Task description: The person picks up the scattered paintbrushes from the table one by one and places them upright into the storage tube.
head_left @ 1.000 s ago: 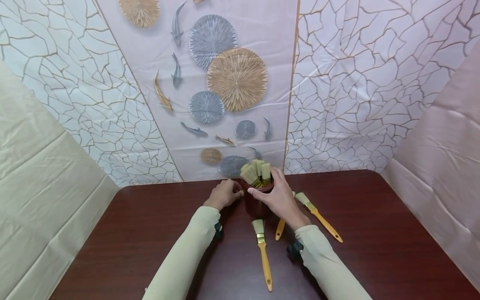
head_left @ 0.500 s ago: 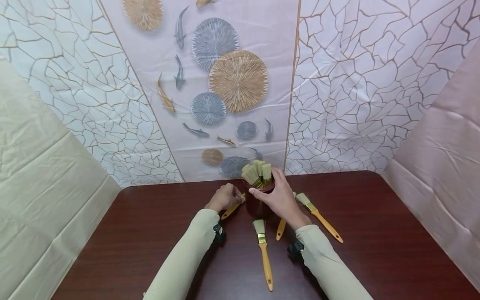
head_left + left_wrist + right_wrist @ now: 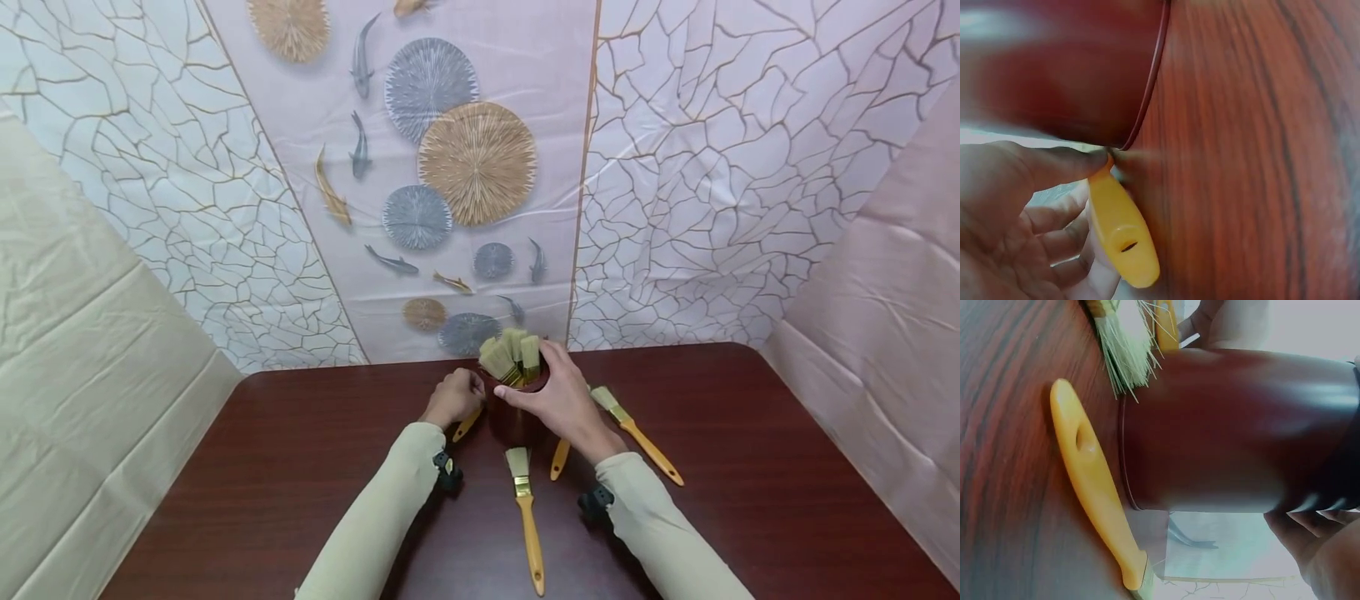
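A dark red cylindrical pot (image 3: 516, 421) stands near the back of the table, with several paintbrushes (image 3: 517, 354) in it, bristles up. My right hand (image 3: 561, 404) grips the pot near its rim, thumb on the near side and fingers round the right. Beside the pot's left wall, my left hand (image 3: 454, 397) pinches another paintbrush by its yellow handle (image 3: 1124, 231). In the left wrist view the holed handle end sticks out past the thumb, close to the pot's base; the bristles are hidden there.
One paintbrush (image 3: 530, 533) lies in front of the pot, its bristles toward it. To the right lies a second paintbrush (image 3: 648, 446). A third paintbrush (image 3: 1094, 487) is partly hidden under my right hand in the head view. A patterned cloth (image 3: 480, 167) hangs behind the table.
The yellow handle in my left hand has come into view beside the pot since one second ago. The pot and my right hand have shifted slightly toward me.
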Available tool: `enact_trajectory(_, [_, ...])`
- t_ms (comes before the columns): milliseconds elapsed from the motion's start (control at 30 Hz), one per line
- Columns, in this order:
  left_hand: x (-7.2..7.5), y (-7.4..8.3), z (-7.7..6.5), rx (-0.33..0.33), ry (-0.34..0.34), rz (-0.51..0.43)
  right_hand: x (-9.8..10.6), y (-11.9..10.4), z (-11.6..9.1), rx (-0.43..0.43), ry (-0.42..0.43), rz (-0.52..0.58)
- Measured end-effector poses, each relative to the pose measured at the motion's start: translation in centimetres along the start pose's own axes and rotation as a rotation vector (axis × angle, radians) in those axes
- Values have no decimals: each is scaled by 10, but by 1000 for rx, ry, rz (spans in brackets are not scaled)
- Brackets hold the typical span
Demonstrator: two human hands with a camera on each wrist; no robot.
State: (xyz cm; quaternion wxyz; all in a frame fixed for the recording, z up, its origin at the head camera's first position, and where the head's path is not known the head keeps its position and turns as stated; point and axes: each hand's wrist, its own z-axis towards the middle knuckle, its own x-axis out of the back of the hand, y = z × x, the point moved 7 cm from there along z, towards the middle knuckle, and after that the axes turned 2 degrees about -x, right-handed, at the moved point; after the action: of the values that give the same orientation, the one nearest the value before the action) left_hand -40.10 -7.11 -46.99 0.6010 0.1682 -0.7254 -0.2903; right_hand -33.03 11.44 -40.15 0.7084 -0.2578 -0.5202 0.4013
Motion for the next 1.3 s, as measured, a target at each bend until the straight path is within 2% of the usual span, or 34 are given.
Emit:
enact_trajectory(133, [4,-3,-2,35,49,-79,1,0,-2,3,16,-15])
enact_trajectory(267, [11,-6,-3,45,89,-253,0,1,-2,-19,13,-15])
enact_trajectory(400, [25,-3,-8,-18,141,-375,-1,2,-2,-42,-5,4])
enact_trajectory(500, [40,3,-16,-94,209,-380,-1,3,-1,-53,-7,9])
enact_trajectory(600, [59,12,-26,-143,275,-381,-2,5,-2,-55,-3,5])
enact_trajectory(733, [86,31,-43,-205,343,-412,-3,5,-2,-51,-2,6])
enact_trajectory(967, [132,80,-74,-368,407,-466,-5,6,-2,-62,-13,13])
enact_trajectory(1133, [150,113,-91,-468,410,-456,-6,6,-1,-53,-16,21])
enact_trajectory(1300, [160,142,-102,-557,405,-517,-5,5,-1,-40,-6,23])
